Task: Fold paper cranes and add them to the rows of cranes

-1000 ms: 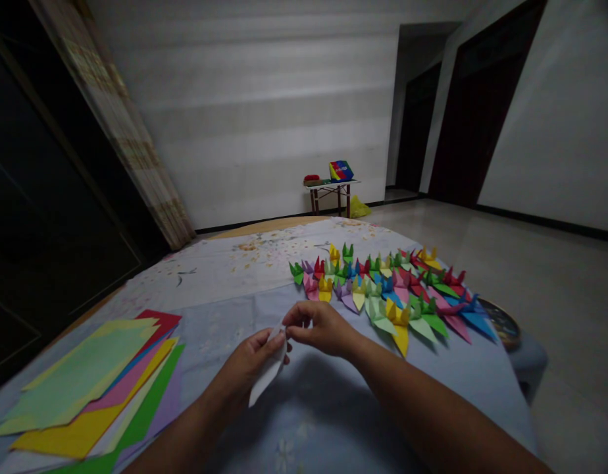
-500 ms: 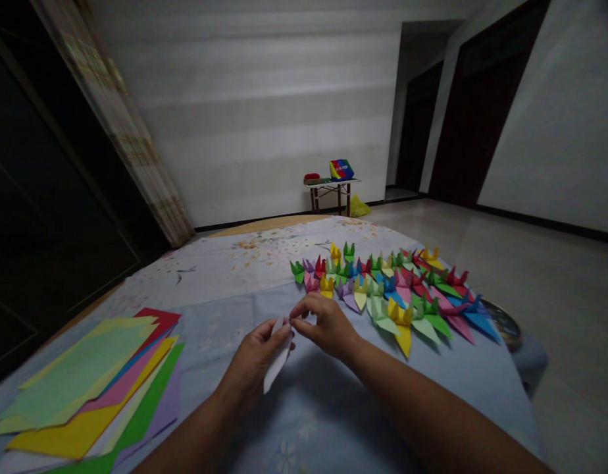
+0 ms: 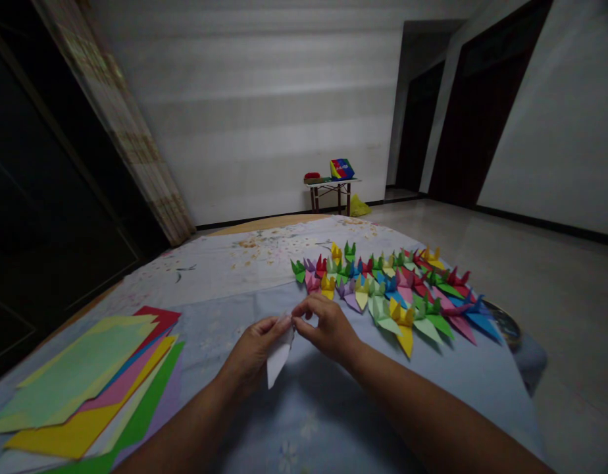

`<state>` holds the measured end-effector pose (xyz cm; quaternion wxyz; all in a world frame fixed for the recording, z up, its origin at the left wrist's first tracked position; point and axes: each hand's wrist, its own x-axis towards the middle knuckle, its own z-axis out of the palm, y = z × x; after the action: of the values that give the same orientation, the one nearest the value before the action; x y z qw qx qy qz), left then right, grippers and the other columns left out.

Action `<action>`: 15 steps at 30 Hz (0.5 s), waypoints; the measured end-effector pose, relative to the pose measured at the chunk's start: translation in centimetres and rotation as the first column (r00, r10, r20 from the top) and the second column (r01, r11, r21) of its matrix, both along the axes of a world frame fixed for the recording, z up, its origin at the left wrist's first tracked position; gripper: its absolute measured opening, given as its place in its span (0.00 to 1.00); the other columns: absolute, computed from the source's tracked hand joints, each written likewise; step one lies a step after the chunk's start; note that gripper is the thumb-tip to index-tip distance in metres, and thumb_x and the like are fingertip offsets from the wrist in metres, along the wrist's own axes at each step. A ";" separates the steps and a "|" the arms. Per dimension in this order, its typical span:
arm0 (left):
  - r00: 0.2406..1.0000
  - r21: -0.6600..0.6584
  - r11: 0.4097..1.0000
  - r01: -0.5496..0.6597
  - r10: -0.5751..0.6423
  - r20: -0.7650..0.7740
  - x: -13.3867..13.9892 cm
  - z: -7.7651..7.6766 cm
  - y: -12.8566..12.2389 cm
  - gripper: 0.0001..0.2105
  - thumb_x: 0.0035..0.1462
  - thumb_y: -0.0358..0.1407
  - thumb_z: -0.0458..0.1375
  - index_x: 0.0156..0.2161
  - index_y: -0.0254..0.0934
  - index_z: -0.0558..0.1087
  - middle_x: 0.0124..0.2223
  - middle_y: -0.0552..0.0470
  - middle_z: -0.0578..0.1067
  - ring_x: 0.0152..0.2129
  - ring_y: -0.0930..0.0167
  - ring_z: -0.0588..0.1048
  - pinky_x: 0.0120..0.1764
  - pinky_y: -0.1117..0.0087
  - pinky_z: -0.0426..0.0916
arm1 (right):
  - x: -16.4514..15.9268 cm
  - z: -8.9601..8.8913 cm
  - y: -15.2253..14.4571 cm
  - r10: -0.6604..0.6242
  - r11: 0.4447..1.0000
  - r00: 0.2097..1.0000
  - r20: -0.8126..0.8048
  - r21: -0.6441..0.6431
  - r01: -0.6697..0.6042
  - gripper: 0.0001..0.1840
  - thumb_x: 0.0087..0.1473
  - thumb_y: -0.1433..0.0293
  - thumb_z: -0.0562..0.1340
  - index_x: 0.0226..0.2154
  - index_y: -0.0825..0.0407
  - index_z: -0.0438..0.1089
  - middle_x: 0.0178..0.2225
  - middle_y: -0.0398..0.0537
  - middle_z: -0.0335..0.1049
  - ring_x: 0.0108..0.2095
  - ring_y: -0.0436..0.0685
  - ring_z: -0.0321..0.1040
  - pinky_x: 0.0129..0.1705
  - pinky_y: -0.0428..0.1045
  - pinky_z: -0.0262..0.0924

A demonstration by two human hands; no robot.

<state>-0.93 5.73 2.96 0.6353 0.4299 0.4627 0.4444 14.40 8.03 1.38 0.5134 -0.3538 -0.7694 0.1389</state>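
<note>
A folded piece of white paper (image 3: 278,359) is pinched in my left hand (image 3: 257,345), between thumb and fingers, its pointed end hanging down. My right hand (image 3: 328,326) meets it at the upper end, thumb and forefinger closed on a small tip of the paper. Both hands are held above the blue cloth near the table's middle. Just beyond my right hand stand many folded paper cranes in rows, among them a yellow crane (image 3: 403,322) and a pale green crane (image 3: 383,315).
Fanned sheets of coloured paper (image 3: 81,375) lie at the left. A flowered tablecloth (image 3: 215,257) covers the far part of the round table. Behind it, a small side table (image 3: 333,184) holds a colourful box (image 3: 342,169). A stool (image 3: 528,359) stands at the right edge.
My left hand has turned the white paper a little, so more of its flat face shows. My right fingers remain at its upper tip. The view has shifted very slightly.
</note>
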 end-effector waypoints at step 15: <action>0.990 -0.022 0.998 -0.056 0.059 0.129 0.4 -1.6 -0.8 0.13 0.43 0.40 0.66 0.30 0.32 0.74 0.21 0.55 0.72 0.17 0.77 0.68 0.22 0.77 0.59 | 0.9 0.0 0.3 0.033 0.963 0.959 0.281 0.249 -0.106 0.04 0.53 0.72 0.57 0.31 0.52 0.67 0.32 0.49 0.66 0.36 0.54 0.59 0.39 0.50 0.54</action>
<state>-0.51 4.96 1.39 0.6549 0.3807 0.4365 0.4854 15.30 8.36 1.39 0.4390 -0.2711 -0.8566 0.0039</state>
